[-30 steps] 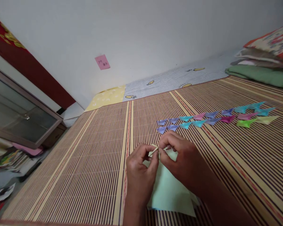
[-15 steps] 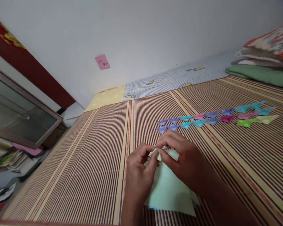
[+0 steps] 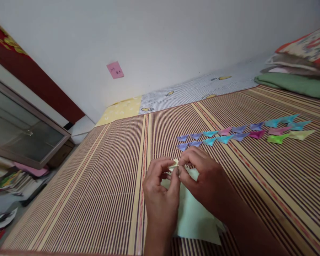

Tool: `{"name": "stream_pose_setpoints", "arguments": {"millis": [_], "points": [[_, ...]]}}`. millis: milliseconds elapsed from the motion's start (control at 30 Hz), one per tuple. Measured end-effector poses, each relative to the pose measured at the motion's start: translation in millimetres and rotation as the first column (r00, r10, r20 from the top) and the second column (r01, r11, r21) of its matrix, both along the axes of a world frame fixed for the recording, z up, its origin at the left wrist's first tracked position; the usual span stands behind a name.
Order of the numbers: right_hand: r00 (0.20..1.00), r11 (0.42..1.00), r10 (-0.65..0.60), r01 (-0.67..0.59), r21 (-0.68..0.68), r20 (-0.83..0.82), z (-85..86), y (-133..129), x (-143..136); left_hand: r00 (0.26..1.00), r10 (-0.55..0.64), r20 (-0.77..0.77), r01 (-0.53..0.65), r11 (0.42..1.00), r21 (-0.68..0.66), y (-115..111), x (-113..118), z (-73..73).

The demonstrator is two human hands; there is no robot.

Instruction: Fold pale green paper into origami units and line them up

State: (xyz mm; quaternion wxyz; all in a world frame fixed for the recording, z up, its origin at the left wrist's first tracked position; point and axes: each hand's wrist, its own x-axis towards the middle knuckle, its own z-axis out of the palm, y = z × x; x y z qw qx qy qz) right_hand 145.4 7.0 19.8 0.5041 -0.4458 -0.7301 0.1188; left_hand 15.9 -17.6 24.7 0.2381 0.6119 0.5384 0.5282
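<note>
Between both hands is a small piece of folded pale yellow paper (image 3: 174, 165), mostly covered by fingers. My left hand (image 3: 161, 188) pinches it from the left with thumb and fingers. From the right, my right hand (image 3: 202, 170) grips its other side between thumb and index finger. Under the hands lie pale green paper sheets (image 3: 197, 217), partly hidden by my wrists. Beyond my right hand, folded paper boats in two rows run off to the right, among them a purple boat (image 3: 182, 146), a magenta boat (image 3: 257, 134) and a lime green boat (image 3: 278, 138).
A striped bamboo mat (image 3: 96, 185) covers the bed. Folded bedding (image 3: 296, 83) and a floral pillow (image 3: 312, 46) are stacked at the far right. A pink note (image 3: 115, 70) hangs on the wall. At the left stand a glass-door cabinet (image 3: 29, 131) and stacked books (image 3: 18, 183).
My left hand has shifted slightly right and turned, its fingers lifting. The folded paper has tilted up a little between the hands. The paper boats and sheets lie as before.
</note>
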Motion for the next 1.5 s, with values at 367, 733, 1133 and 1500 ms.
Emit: {"name": "stream_pose_setpoints", "arguments": {"millis": [367, 733, 1133, 1500], "points": [[0.992, 0.995, 0.011, -0.023, 0.095, 0.126, -7.2, 0.2, -5.2, 0.918, -0.071, 0.389, 0.174, 0.956, -0.236, 3.4, -7.1, -2.6], [0.993, 0.995, 0.023, -0.034, 0.088, 0.120, -5.3, 1.2, -5.9, 0.914, -0.074, 0.398, 0.169, 0.964, -0.208, 4.5, -8.9, -3.7], [0.985, 0.990, 0.092, -0.106, 0.088, 0.148, -5.5, 1.5, 0.4, 0.915, -0.110, 0.389, 0.203, 0.957, -0.206, 4.7, -9.6, -4.0], [0.987, 0.995, 0.031, -0.045, 0.084, 0.160, -7.3, 2.3, -2.4, 0.933, -0.095, 0.346, 0.177, 0.961, -0.214, 2.2, -5.8, -6.5]]}}
